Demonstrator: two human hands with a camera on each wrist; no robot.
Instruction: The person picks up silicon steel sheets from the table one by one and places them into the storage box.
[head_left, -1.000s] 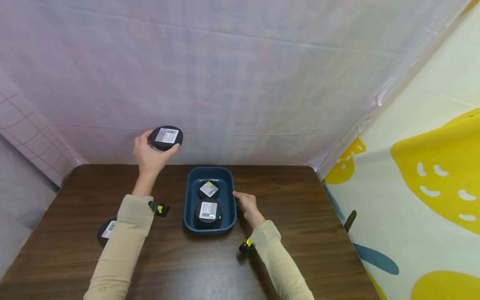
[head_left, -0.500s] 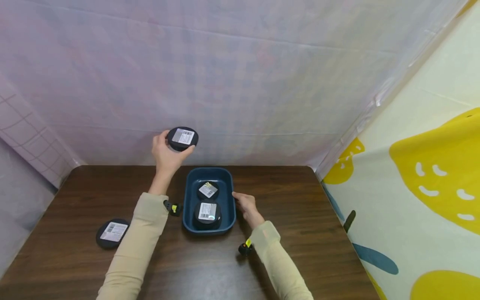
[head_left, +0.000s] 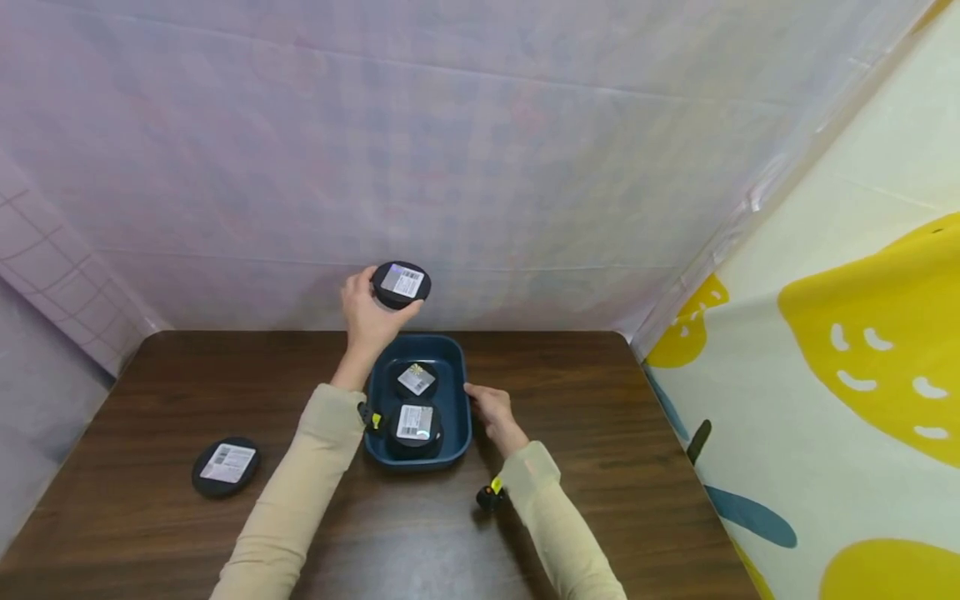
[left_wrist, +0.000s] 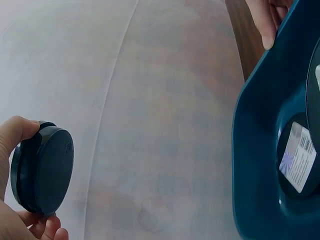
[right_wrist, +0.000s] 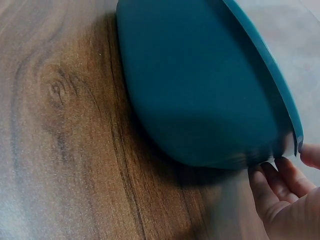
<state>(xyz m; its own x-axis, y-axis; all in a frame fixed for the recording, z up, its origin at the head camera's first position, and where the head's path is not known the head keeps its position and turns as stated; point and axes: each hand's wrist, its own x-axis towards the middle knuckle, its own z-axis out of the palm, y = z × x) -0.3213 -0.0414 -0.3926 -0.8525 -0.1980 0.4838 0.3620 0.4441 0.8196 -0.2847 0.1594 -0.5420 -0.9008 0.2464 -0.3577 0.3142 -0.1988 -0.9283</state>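
My left hand [head_left: 367, 323] grips a round black lidded container [head_left: 402, 285] with a barcode label on top, raised over the tray's far end. In the left wrist view, thumb and fingers hold that container [left_wrist: 52, 170] by its edge. A deep blue rectangular tray [head_left: 453, 417] stands on the table. Inside it lie a smaller round black container [head_left: 417, 380] at the far end and a larger round black container [head_left: 415, 425] at the near end, both labelled. At the tray's right rim, my right hand [head_left: 492, 410] pinches the edge, thumb at the rim and fingers against the outer wall.
Another flat round black container [head_left: 226, 467] with a white label lies on the dark wooden table [head_left: 600, 467], left of the tray. A pale sheet [head_left: 480, 167] hangs behind the table's far edge. A lemon-print cloth [head_left: 847, 400] hangs along the right side.
My left hand has carried the round container rightward, from left of the tray to over its far end. The container on the table's left is now uncovered by my sleeve. The right hand stays put.
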